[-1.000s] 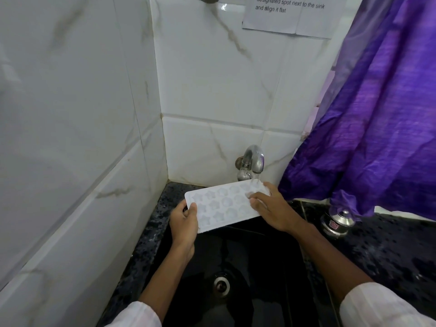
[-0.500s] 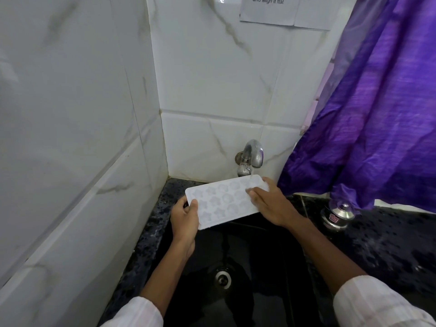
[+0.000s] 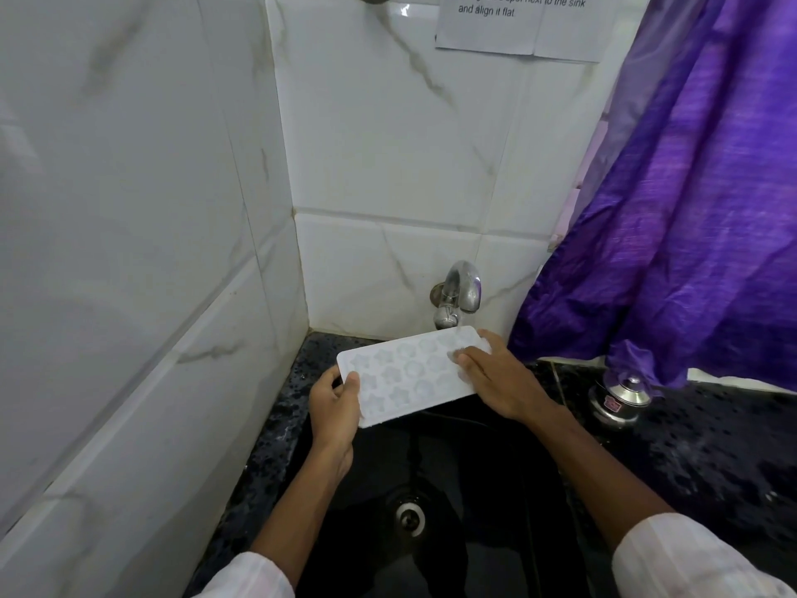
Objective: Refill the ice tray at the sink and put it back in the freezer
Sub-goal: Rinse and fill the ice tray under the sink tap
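The tray [image 3: 409, 373], white with star and round moulds, is held over the far end of the black sink [image 3: 483, 476], roughly level. Its right end sits just under the spout of the steel tap [image 3: 459, 291]. Whether water is running cannot be told.

The left hand [image 3: 334, 407] has the tray's left short end in a pinching grip: the thumb lies on top near the corner and the fingers curl beneath. The right hand [image 3: 496, 381] takes the right end, with fingers laid across the top and one finger round the far corner. Its thumb is hidden, so how that grip closes below cannot be told. Both arms wear white sleeves [image 3: 698, 558] pushed back from the wrists.

The drain [image 3: 409, 515] shows in the sink's floor, nearer the person than the tray.

A paper note [image 3: 517, 23] is stuck to the white marbled wall [image 3: 388, 144] above the tap, cut off by the top of the view. The lines that can be read say "designated spot next to the sink" and "and align it flat."

A purple curtain [image 3: 668, 209] hangs at the right, its hem reaching the speckled black table [image 3: 724, 459]. Below the hem, near the sink's right edge, stands a small steel pot [image 3: 621, 403] with a clear knobbed lid and a red label. The label's writing is too small to read.
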